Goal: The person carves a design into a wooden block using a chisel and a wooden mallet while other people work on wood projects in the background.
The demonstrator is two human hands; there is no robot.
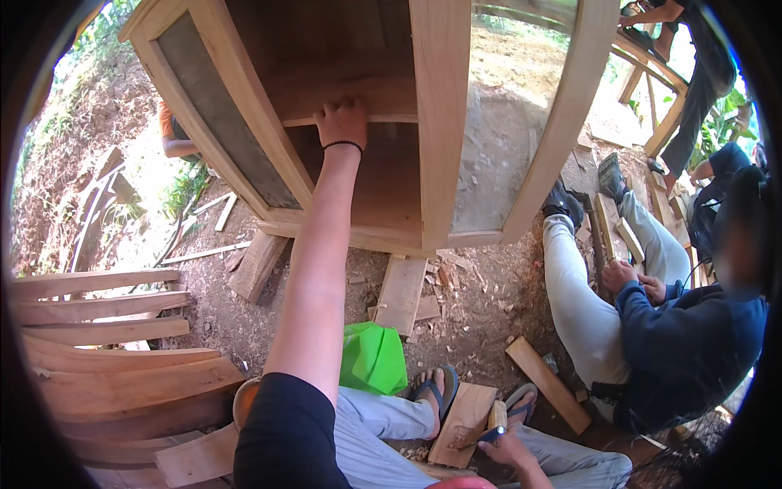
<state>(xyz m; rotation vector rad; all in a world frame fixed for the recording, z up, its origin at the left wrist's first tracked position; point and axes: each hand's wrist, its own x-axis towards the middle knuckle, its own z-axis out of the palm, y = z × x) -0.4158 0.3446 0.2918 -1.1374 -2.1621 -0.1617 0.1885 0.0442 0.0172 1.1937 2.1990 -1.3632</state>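
Note:
My left hand [340,122], with a dark bead bracelet at the wrist, reaches inside a wooden cabinet [440,122]. Its fingers curl over the front edge of a shelf [391,112]. Low in the view, beside a sandalled foot, my right hand [508,451] is closed around a hand tool [496,417] with a pale wooden part and a blue part; its exact kind is not clear. Under that tool lies a flat board [464,416]. The cabinet's left door [224,106] has a grey panel, and a clear glass pane [505,138] fills the right side.
Curved wooden pieces [138,383] are stacked at the left. A bright green object [373,357] lies near my leg. A seated person [684,350] in dark blue works at the right, with others behind. Offcuts [399,293] and shavings litter the ground.

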